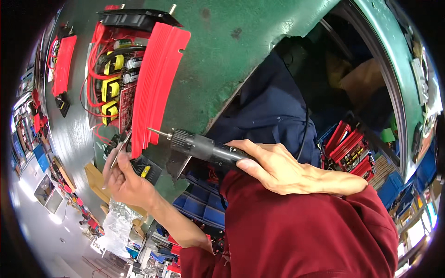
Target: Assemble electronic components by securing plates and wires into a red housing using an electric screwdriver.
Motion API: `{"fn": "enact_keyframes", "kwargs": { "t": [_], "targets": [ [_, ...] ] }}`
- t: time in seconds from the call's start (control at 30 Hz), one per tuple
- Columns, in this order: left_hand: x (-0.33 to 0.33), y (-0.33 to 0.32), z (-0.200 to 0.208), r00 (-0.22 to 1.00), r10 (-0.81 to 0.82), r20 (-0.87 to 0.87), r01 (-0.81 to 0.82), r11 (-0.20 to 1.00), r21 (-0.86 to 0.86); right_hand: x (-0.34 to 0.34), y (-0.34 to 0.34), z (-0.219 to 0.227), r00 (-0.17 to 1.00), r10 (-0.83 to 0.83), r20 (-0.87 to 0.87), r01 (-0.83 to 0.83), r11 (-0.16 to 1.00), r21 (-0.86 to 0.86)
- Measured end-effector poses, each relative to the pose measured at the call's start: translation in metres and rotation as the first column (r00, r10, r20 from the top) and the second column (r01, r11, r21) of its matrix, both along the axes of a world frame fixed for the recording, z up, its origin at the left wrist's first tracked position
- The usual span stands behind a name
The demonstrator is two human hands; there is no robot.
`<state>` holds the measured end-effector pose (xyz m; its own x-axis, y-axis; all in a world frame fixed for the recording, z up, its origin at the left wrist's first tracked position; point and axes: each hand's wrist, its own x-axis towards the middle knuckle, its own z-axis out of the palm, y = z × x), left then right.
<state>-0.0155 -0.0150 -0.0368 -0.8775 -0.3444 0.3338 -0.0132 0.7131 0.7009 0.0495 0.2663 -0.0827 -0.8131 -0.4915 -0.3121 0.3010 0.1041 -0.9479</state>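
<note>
My right hand (278, 169) is wrapped round a black electric screwdriver (201, 147), its bit pointing left at the lower end of a red ribbed metal housing (157, 78). Whether the bit touches the housing I cannot tell. In my left hand (130, 185), slim metal tweezers (125, 141) are pinched, with their tips by the lower end of the circuit board (126, 104). That board carries yellow-wrapped transformers (111, 89) and red wires, and lies along the housing's left side. A black end cap (134, 19) sits at the far end. Near my left fingers is another black end piece (150, 171).
A second red-housed unit (65, 65) lies farther left on the green worktop (222, 41). The worktop's worn edge runs diagonally before me. Blue bins (199, 204) are below, and several red units (347, 148) are stacked at right. Clear plastic bags (118, 227) are at lower left.
</note>
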Motion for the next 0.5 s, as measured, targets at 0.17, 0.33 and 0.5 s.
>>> {"fn": "enact_keyframes", "kwargs": {
  "t": [0.17,0.33,0.5],
  "targets": [
    [0.0032,-0.0022,-0.0020,1.000,-0.007,-0.025,0.008,0.999,0.037,0.0013,-0.0007,-0.0043,1.000,0.012,-0.017,-0.012,1.000,-0.003],
    [0.0075,-0.0020,0.0002,1.000,-0.009,0.004,0.009,1.000,-0.006,0.0033,-0.0021,-0.0055,0.999,0.006,-0.042,-0.007,1.000,-0.013],
    [0.0026,0.0015,-0.0032,1.000,0.012,-0.004,-0.011,0.999,0.045,0.0013,-0.0056,-0.0070,0.998,-0.029,-0.049,0.029,1.000,0.002]
  ]
}}
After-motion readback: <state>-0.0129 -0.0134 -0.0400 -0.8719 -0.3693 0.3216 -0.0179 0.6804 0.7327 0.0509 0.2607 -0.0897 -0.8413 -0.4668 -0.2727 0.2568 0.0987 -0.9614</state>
